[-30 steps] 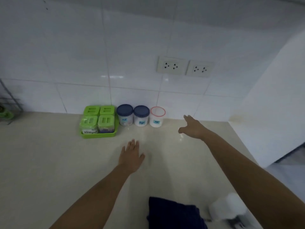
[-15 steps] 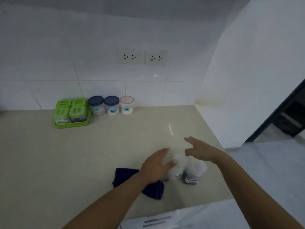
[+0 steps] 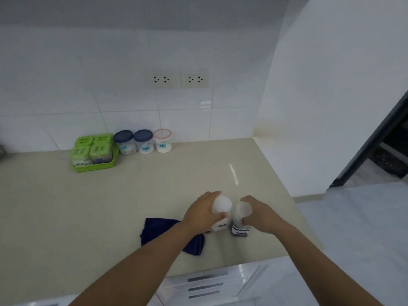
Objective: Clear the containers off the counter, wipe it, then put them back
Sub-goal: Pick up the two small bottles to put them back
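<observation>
Two small white-lidded jars stand side by side near the front right of the beige counter point(image 3: 110, 206). My left hand point(image 3: 202, 212) is wrapped around the left one, a salt jar point(image 3: 221, 209) with a white label. My right hand point(image 3: 258, 214) grips the right one, a dark-filled jar point(image 3: 241, 226) with a black-lettered label. A dark blue cloth point(image 3: 161, 230) lies crumpled just left of them, partly under my left forearm. At the back wall stand two blue-lidded jars point(image 3: 125, 142) point(image 3: 144, 141), a red-rimmed jar point(image 3: 162, 140) and a green tray point(image 3: 93, 167) with several green-lidded boxes.
The counter ends at a white wall on the right and at a front edge with white drawers point(image 3: 207, 283) below. Two wall sockets point(image 3: 176, 79) sit above the back jars. A dark doorway point(image 3: 388, 151) opens at far right.
Both hands came back from the far wall toward the front right of the counter and have closed on the two white-lidded jars. The view swung right.
</observation>
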A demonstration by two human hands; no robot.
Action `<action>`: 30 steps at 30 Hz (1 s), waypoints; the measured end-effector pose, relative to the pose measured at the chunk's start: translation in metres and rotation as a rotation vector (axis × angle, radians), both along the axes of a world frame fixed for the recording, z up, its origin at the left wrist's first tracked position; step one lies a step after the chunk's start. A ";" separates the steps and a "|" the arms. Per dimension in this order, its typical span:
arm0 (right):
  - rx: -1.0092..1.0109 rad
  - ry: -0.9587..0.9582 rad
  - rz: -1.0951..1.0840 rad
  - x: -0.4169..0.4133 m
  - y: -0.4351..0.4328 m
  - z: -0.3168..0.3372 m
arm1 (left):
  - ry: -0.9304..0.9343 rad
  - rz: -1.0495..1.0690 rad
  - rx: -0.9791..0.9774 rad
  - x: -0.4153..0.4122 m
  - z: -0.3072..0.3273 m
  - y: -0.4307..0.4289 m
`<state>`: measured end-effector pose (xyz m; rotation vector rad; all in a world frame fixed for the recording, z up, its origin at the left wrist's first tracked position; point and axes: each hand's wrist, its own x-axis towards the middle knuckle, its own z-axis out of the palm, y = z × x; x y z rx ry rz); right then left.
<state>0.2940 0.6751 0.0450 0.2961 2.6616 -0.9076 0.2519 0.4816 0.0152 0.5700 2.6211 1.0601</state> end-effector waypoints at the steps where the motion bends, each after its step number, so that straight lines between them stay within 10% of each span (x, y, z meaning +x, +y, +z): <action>1: 0.000 0.011 -0.004 0.000 0.000 -0.001 | 0.007 -0.008 -0.015 -0.002 0.001 0.001; 30: 0.032 0.199 0.044 -0.224 -0.105 0.014 | 0.127 0.152 -0.118 -0.211 0.033 -0.090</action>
